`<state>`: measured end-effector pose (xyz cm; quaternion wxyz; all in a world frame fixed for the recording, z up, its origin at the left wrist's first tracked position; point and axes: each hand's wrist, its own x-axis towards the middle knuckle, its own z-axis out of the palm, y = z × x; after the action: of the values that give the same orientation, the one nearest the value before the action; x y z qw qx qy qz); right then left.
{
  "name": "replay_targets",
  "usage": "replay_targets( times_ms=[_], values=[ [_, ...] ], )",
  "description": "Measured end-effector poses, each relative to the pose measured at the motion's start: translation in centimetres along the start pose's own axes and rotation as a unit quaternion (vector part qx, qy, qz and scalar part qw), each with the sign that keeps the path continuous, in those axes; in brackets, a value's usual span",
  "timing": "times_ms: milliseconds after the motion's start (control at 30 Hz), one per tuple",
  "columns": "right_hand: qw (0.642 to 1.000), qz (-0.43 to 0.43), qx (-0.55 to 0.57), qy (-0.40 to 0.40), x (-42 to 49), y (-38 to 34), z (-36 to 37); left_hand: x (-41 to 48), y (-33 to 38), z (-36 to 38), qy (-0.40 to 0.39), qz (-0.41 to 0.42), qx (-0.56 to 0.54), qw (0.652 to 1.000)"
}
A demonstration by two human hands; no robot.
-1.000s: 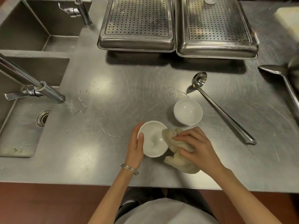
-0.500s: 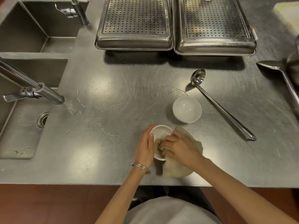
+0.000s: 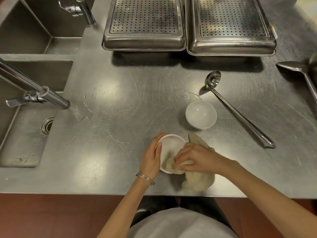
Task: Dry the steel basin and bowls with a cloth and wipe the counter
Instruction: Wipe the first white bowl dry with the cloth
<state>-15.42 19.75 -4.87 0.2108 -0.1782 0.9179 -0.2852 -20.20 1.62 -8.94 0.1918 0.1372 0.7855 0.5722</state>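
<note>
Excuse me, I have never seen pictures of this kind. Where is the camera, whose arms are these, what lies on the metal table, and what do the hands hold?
There is no machine here: these are a person's two bare arms. The camera is worn on the person's head and looks down, so you see the arms from above. The left hand grips a white bowl by its rim. The right hand pinches a beige cloth and presses it into that bowl to dry it. On the steel counter there are also a second white bowl, a long ladle and, at the back, two perforated steel trays. A sink is at the left, with water drops beside it.
</note>
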Motion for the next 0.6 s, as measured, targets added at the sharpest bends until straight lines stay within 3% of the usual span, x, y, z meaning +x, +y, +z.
replay_targets(
  times_ms=[100, 200, 400, 467, 600],
  values=[
    [0.988, -0.014, -0.040, 0.151, -1.0, 0.7, -1.6, 0.5, 0.6, -0.3, 0.023, -0.008, -0.056, 0.998],
    [0.950, 0.042, -0.038, 0.306, -0.4, 0.2, -1.4, 0.7, 0.9, -0.4, 0.055, -0.009, -0.105, 0.993],
    [0.935, 0.171, -0.174, 0.258, 2.5, -1.8, 2.4, 1.7, 2.0, 1.0, 0.148, 0.020, -0.071, 0.986],
    [0.939, 0.198, -0.142, 0.244, 2.9, -2.1, 2.3, 2.5, 2.2, 1.1, 0.156, 0.029, -0.057, 0.986],
    [0.962, 0.161, -0.053, 0.213, 2.8, -2.1, 1.6, 3.4, 2.2, 1.1, 0.154, 0.034, -0.051, 0.986]
  ],
)
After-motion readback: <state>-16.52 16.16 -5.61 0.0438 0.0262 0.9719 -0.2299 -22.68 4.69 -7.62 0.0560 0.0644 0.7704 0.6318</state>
